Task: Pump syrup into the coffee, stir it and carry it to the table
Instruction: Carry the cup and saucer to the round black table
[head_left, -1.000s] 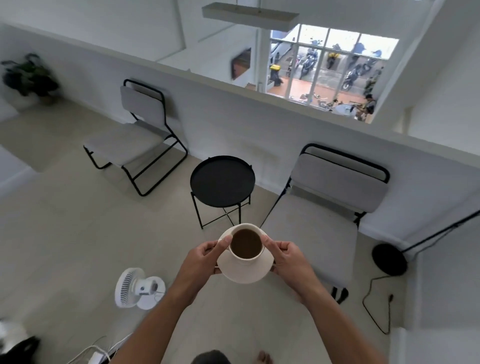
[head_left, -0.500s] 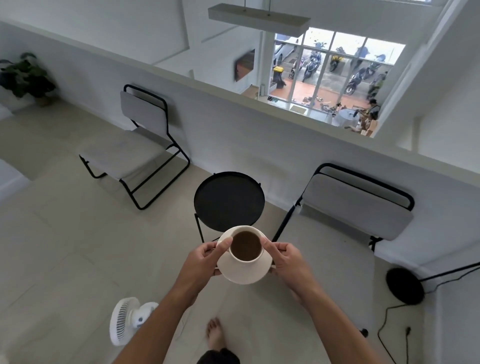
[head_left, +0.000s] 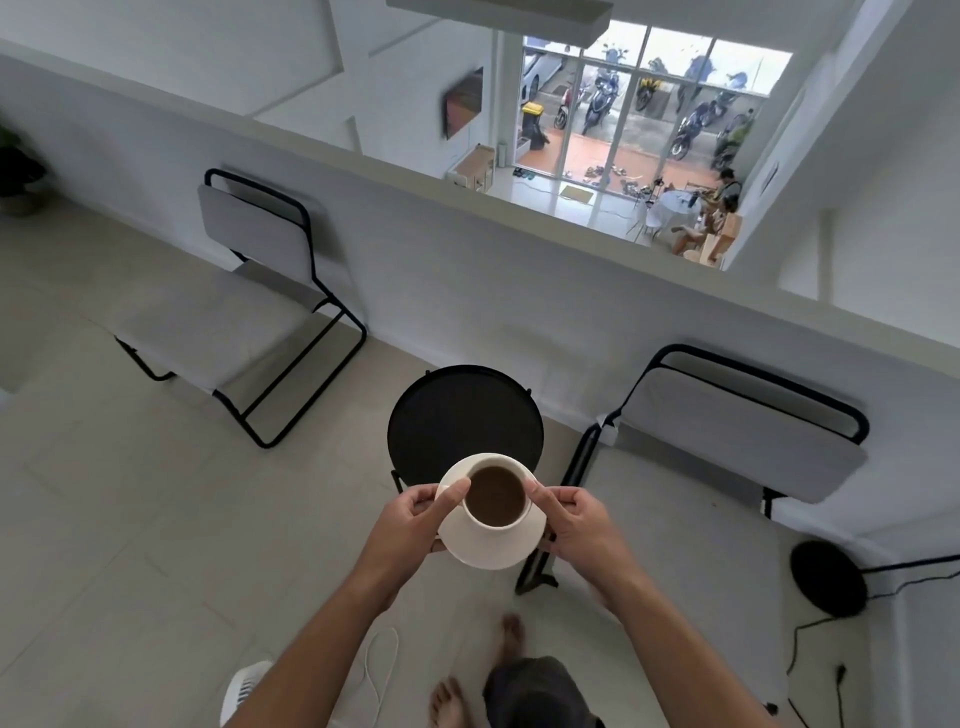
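A white cup of brown coffee (head_left: 494, 494) sits on a white saucer (head_left: 493, 548) held out in front of me. My left hand (head_left: 415, 519) grips the saucer's left rim, thumb against the cup. My right hand (head_left: 574, 522) grips the right rim the same way. The cup and saucer hang in the air over the near edge of a round black side table (head_left: 457, 415), which stands just ahead against the low white wall.
Grey black-framed chairs flank the table: one at the left (head_left: 249, 312), one at the right (head_left: 727, 457). A white fan (head_left: 244, 693) and cord lie on the floor at my lower left. A black lamp base (head_left: 828, 577) with cable sits at the right.
I have walked closer to the black table, which now looms larger and sits right behind the cup. Both hands keep the same hold on the saucer.
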